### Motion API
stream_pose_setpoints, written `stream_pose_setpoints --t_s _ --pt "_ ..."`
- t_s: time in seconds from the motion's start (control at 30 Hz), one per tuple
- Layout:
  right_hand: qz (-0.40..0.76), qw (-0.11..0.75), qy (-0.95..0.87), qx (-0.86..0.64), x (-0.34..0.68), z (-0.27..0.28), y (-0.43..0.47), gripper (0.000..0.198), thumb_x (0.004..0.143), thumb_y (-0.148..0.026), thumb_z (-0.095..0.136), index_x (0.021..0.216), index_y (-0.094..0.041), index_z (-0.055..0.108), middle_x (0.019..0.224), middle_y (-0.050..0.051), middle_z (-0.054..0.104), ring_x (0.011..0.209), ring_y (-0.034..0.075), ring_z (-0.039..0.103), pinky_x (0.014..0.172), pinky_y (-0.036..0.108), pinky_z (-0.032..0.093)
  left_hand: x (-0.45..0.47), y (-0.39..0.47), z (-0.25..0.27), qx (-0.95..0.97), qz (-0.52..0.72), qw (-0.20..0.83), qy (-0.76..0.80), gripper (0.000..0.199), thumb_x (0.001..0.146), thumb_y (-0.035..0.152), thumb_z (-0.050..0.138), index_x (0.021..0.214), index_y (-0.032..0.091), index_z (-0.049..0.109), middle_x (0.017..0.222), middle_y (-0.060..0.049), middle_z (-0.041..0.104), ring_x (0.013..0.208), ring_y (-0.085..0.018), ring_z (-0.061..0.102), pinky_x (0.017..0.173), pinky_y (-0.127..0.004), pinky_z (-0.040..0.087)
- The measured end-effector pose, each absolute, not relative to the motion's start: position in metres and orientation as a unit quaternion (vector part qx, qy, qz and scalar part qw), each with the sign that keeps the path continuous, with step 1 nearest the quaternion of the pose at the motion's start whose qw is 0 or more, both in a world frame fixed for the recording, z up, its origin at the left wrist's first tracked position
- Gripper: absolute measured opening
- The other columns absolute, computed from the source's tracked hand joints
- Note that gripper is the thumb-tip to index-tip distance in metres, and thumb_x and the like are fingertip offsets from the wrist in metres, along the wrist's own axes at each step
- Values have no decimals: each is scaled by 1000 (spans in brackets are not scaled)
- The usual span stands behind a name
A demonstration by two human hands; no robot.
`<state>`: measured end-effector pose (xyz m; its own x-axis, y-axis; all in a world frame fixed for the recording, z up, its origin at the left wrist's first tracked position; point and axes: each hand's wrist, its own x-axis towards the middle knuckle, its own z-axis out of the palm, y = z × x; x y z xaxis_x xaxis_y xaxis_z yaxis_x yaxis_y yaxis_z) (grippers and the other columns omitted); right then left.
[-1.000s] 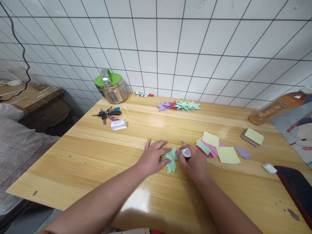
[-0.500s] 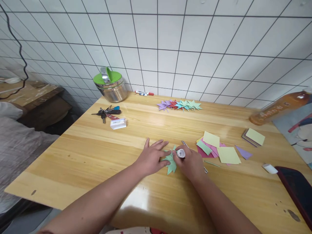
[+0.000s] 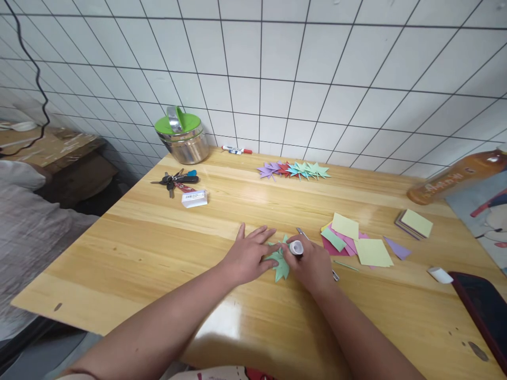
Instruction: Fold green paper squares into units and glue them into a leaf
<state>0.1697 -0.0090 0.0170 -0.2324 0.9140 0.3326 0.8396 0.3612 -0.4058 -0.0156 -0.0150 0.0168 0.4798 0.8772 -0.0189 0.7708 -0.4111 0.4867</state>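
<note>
A light green folded paper leaf (image 3: 281, 268) with pointed tips lies on the table between my hands. My left hand (image 3: 250, 255) rests over its left side, fingers spread and thumb and forefinger on the paper. My right hand (image 3: 312, 264) is closed around a glue stick (image 3: 296, 248), whose round whitish end faces up. The glue stick's lower end is hidden by my fingers, so I cannot tell whether it touches the paper. A slim silver utility knife (image 3: 336, 275) lies partly under my right hand.
Sticky notes (image 3: 374, 252) and a purple paper triangle (image 3: 397, 248) lie right of my hands, near a notepad stack (image 3: 414, 224), white cap (image 3: 440, 275), phone (image 3: 483, 306) and orange bottle (image 3: 455, 177). Behind are folded leaves (image 3: 293, 170), markers (image 3: 236, 150), a steel pot (image 3: 185, 142) and keys (image 3: 174, 180).
The whole view has shifted slightly. Both hands keep almost the same pose on the green paper leaf, and the glue stick stays in my right hand.
</note>
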Motion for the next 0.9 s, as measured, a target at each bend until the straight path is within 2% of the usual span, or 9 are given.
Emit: stream_pose_setpoints --t_s 0.13,0.23,0.33,0.5,0.67,0.77,0.9 --pt "66 313 -756 -571 175 21 -11 28 84 -44 48 79 -19 61 67 3 67 58 17 63 53 24 39 -16 -14 14 823 148 218 503 30 85 43 49 114 38 58 138 -1 44 128 -27 35 104 -62 0" --pt "61 331 -762 -553 177 23 -14 28 84 -43 48 77 -18 61 67 3 67 58 16 63 54 24 40 -12 -13 13 811 176 211 517 25 84 42 52 106 37 63 132 0 50 124 -26 39 104 -60 -1" --pt "53 334 -776 -532 177 22 -14 26 84 -41 49 74 -19 60 64 2 67 57 16 62 54 24 40 -7 -13 13 801 196 203 529 21 82 32 54 101 34 64 127 0 54 120 -25 42 105 -60 0" --pt "66 341 -807 -478 176 17 -14 21 82 -38 52 77 -18 59 67 1 68 59 15 63 56 24 41 -5 -14 13 789 217 209 535 25 77 21 56 99 32 61 124 0 54 118 -22 43 105 -59 1" --pt "67 339 -788 -509 176 18 -13 24 83 -39 50 76 -19 60 65 1 67 58 16 62 54 24 39 -5 -13 10 778 235 220 539 22 75 27 61 96 32 61 122 1 55 116 -22 44 105 -57 0" --pt "77 332 -786 -516 176 18 -12 25 83 -40 50 76 -18 61 65 2 67 58 17 62 54 25 39 -4 -12 9 776 242 217 541 25 70 24 64 94 32 61 120 1 55 115 -22 45 105 -56 0" --pt "86 331 -776 -529 176 17 -12 25 83 -41 50 77 -19 61 67 2 67 60 17 63 55 25 38 -5 -12 11 759 266 217 553 23 73 23 60 94 30 60 116 1 56 111 -20 48 106 -53 7"
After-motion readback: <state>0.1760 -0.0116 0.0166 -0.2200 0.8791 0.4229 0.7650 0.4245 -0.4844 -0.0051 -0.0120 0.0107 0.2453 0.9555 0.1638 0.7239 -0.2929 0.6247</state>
